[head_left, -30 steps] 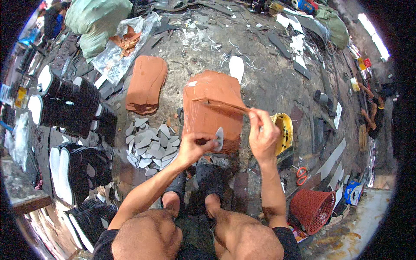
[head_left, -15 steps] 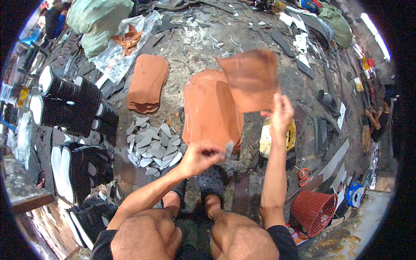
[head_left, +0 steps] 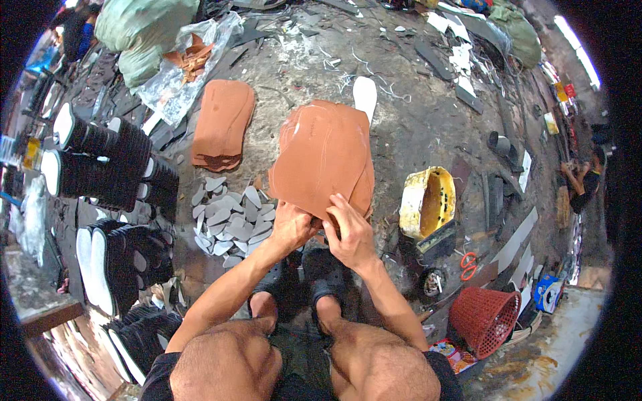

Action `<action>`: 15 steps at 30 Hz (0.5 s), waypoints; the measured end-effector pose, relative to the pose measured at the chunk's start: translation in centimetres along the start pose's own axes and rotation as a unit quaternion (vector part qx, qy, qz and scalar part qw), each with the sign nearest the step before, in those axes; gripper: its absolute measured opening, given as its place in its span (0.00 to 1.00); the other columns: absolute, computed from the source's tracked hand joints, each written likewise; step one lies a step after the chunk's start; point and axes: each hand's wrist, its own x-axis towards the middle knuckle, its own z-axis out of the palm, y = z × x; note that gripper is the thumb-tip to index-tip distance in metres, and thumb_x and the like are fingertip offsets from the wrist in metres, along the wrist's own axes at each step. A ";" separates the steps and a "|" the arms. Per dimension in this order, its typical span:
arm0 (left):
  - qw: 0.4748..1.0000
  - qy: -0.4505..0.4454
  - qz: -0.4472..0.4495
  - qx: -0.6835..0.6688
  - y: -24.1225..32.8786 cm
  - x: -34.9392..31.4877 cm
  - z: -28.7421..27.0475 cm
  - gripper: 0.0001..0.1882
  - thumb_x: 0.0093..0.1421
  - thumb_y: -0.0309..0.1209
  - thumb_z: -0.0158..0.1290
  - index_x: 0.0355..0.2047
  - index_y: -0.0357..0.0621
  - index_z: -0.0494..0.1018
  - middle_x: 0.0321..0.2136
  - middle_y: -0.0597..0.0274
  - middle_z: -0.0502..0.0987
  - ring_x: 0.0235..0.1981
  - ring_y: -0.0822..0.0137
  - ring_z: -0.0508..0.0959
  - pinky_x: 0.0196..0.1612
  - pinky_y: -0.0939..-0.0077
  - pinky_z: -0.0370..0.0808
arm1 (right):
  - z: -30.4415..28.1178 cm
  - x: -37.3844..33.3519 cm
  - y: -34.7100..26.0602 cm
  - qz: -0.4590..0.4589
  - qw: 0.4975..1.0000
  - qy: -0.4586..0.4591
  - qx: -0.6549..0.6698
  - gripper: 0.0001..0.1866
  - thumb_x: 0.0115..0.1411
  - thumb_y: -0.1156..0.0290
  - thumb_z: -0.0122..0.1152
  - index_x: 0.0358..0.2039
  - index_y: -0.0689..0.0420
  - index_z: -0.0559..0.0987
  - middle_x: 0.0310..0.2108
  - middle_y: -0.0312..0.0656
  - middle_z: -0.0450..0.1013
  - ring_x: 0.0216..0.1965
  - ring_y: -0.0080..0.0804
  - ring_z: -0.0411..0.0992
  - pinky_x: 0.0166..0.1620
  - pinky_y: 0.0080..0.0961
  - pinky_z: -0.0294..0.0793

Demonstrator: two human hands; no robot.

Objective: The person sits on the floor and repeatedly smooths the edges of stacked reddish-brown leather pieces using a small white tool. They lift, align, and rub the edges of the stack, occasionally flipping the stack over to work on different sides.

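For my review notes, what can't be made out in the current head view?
In the head view:
Left hand: fingertips hidden by the brown sheet, so any grip is unclear.
Brown stack: top mostly covered by that sheet.
Pale green sack, upper left: cut off by the top edge.

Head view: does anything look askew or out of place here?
Yes: the brown sheet held by the right hand sits askew over the brown stack, so stack edges show at upper left and lower right.

The brown sheet (head_left: 321,157) hides the fingertips of the left hand (head_left: 293,226). It also covers most of the brown pile (head_left: 363,192). The view's top edge cuts off the pale green sack (head_left: 144,37).
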 end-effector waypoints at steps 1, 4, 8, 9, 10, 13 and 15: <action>1.000 -0.013 -0.013 -0.004 -0.3 -0.3 -0.2 0.21 0.53 0.39 0.63 0.48 0.52 0.80 0.48 0.56 0.80 0.52 0.47 0.75 0.54 0.47 0.68 | -0.1 -0.2 -0.2 -0.001 1.000 -0.006 -0.029 0.16 0.58 0.73 0.64 0.47 0.60 0.77 0.54 0.53 0.74 0.51 0.52 0.76 0.53 0.42 0.76; 0.998 -0.017 -0.038 -0.050 -1.5 -0.8 -0.4 0.21 0.58 0.45 0.60 0.51 0.56 0.80 0.50 0.55 0.77 0.54 0.48 0.73 0.56 0.45 0.66 | -1.2 1.5 -1.8 -0.030 0.993 0.004 -0.118 0.15 0.58 0.73 0.61 0.47 0.58 0.79 0.48 0.51 0.78 0.46 0.50 0.78 0.46 0.38 0.78; 0.996 0.012 0.044 0.072 -0.7 -0.1 -0.2 0.23 0.60 0.45 0.58 0.56 0.65 0.78 0.43 0.54 0.71 0.46 0.50 0.71 0.51 0.50 0.68 | -2.7 3.2 2.2 0.038 0.994 0.033 -0.095 0.08 0.60 0.73 0.61 0.40 0.57 0.80 0.31 0.48 0.79 0.34 0.47 0.79 0.35 0.41 0.78; 0.997 0.003 0.037 0.061 -0.8 -0.2 -0.2 0.23 0.60 0.45 0.58 0.57 0.65 0.78 0.42 0.55 0.71 0.45 0.51 0.71 0.50 0.51 0.68 | -3.1 4.3 2.7 0.074 0.993 0.040 -0.081 0.06 0.60 0.72 0.61 0.38 0.57 0.81 0.29 0.50 0.79 0.31 0.50 0.78 0.34 0.43 0.77; 0.998 -0.005 0.029 0.050 -0.8 -0.4 -0.2 0.23 0.60 0.44 0.58 0.57 0.65 0.77 0.42 0.55 0.71 0.44 0.51 0.71 0.49 0.51 0.68 | -3.8 4.6 2.7 0.098 0.993 0.002 -0.068 0.06 0.60 0.71 0.62 0.37 0.57 0.81 0.28 0.50 0.79 0.31 0.50 0.79 0.34 0.44 0.78; 0.998 0.004 0.035 0.047 -1.2 -0.3 0.0 0.20 0.61 0.43 0.58 0.53 0.64 0.80 0.43 0.55 0.73 0.48 0.50 0.71 0.51 0.49 0.68 | -3.0 3.4 2.3 0.058 0.998 -0.028 -0.009 0.06 0.60 0.71 0.63 0.37 0.57 0.82 0.29 0.49 0.80 0.32 0.50 0.80 0.36 0.43 0.79; 0.995 0.039 0.077 0.056 -1.6 -0.7 0.2 0.18 0.61 0.43 0.58 0.51 0.63 0.81 0.45 0.55 0.75 0.51 0.49 0.72 0.52 0.48 0.68 | -1.8 1.9 1.7 0.047 0.995 -0.079 -0.032 0.11 0.58 0.72 0.62 0.43 0.57 0.81 0.36 0.49 0.80 0.39 0.48 0.79 0.43 0.40 0.79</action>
